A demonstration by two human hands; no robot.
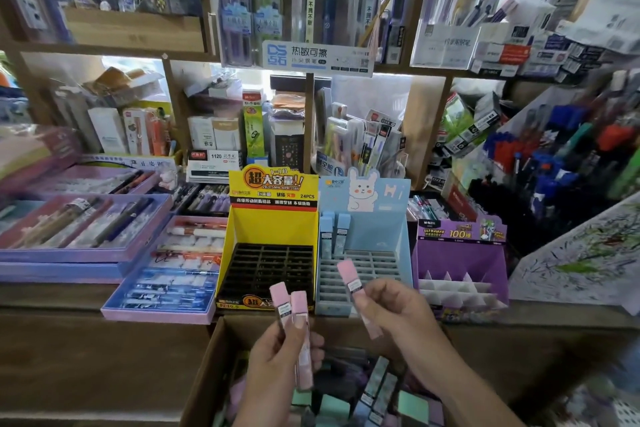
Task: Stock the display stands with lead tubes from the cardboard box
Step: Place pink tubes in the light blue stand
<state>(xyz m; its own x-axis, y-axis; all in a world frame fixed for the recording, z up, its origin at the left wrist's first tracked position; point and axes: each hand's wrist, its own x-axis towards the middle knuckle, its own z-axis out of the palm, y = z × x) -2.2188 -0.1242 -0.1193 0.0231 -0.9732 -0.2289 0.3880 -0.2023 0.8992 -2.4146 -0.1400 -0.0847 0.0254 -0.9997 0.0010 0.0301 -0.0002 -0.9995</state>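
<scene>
My left hand [277,354] grips two pink lead tubes [298,308] upright over the open cardboard box [207,367]. In my right hand [388,308] is one pink lead tube [348,274], tilted, its top end in front of the blue display stand [363,246]. Two blue tubes [334,232] stand in that stand's back left slots. The yellow display stand [273,218] to its left has a black grid with no tubes in it. A purple display stand [460,263] sits to the right. More tubes, pink, blue and green, lie inside the box.
Flat purple pen gift boxes [83,229] lie to the left on the wooden counter [86,357]. Shelves behind hold packed pens and stationery. A rack of loose pens [554,156] rises at the right.
</scene>
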